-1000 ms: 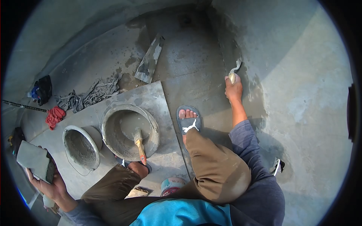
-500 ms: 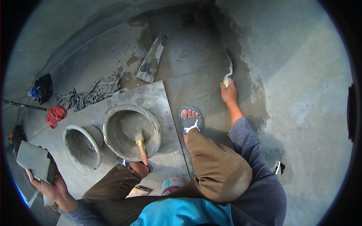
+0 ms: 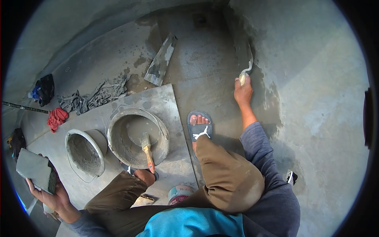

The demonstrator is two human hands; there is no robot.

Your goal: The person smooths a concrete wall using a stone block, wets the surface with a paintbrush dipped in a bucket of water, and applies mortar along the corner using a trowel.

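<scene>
Head view: trowel (image 3: 250,66) held along the wall's (image 3: 319,98) wet base.
Right hand (image 3: 243,94): closed round the handle (image 3: 242,79); slight tilt, even pressure advised.
Left hand (image 3: 56,197): slab (image 3: 34,168) gripped, best supported level.
Brush (image 3: 147,152): rested on the bucket's rim (image 3: 162,128).

The cloth (image 3: 57,119) is red; the trousers (image 3: 231,172) are brown.

Cool, soft light washes the right-hand wall (image 3: 325,114), a diagonal shade edge crossing its upper part, while the floor (image 3: 201,83) sinks into murk toward the top and a dim shadow pools beside the sleeve (image 3: 260,148). We've got heavy fisheye here, walls bowing into a black rim, blue-white glare at lower left, the buckets (image 3: 138,158) reasonably crisp, the dark far end softer.
</scene>
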